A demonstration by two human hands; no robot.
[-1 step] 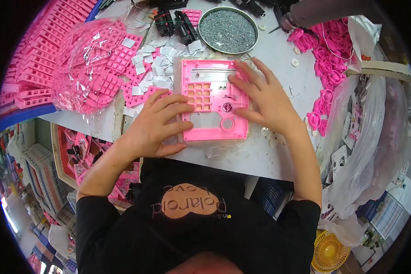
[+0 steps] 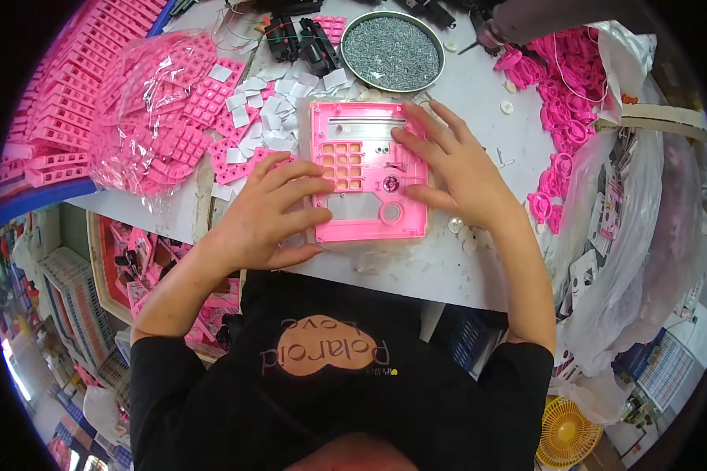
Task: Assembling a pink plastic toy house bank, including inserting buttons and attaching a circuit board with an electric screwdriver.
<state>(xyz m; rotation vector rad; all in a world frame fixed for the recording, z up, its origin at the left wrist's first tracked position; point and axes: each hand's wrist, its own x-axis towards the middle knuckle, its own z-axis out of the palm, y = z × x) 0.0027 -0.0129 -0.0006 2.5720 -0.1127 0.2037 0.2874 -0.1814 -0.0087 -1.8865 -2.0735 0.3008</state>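
Observation:
A pink plastic casing half [image 2: 369, 229] lies flat on the table in front of me, with its hollow inner side up. It has a grid of square openings, clear window areas and a round ring. My left hand [image 2: 271, 208] rests at its left side, fingers spread and the fingertips on the edge. On the right side, my right hand [image 2: 463, 169] touches the rim with its fingers apart and thumb lower down. Clear plastic sheeting [image 2: 361, 255] shows under the casing.
Behind the casing stands a round tray of small screws [image 2: 393, 53]. A dark power screwdriver [image 2: 526, 27] hangs at upper right. White paper squares [image 2: 279, 114] and bagged pink keypads [image 2: 153, 110] lie left; pink coiled pieces [image 2: 565, 110] lie right. Black parts [image 2: 298, 43] sit at the back.
The power screwdriver at upper right has shifted slightly, its thin bit a little left and up. My hands and the casing look almost unmoved.

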